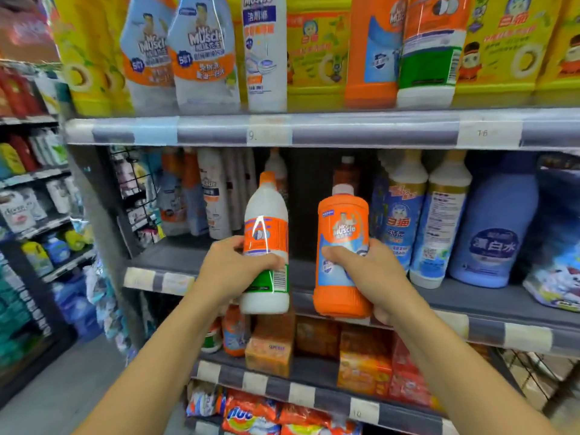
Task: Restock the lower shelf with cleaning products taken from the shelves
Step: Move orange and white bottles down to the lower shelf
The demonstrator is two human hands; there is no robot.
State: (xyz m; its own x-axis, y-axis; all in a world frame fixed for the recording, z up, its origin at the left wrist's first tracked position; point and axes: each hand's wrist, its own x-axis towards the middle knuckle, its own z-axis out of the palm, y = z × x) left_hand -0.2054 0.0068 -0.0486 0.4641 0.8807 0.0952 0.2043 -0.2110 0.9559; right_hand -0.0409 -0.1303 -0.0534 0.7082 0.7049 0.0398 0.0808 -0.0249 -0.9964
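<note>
My left hand (pixel 233 265) grips a white bottle (pixel 266 215) with an orange cap and an orange and green label, held upright in front of the middle shelf (pixel 201 255). My right hand (pixel 367 268) grips an orange Mr Muscle bottle (pixel 343 227) with a white cap, also upright, just right of the white one. Both bottles hang in the air before a gap in the middle shelf's row. The lower shelf (pixel 317 368) beneath them holds small orange bottles (pixel 233 331) and orange boxes (pixel 270 350).
The top shelf (pixel 345 127) carries Mr Muscle sprays, white and orange bottles and yellow jugs. Blue and white bleach bottles (pixel 439 221) stand right of the gap, more bottles (pixel 213 199) left of it. Detergent bags (pixel 251 412) fill the bottom shelf. An aisle floor (pixel 62 387) lies to the left.
</note>
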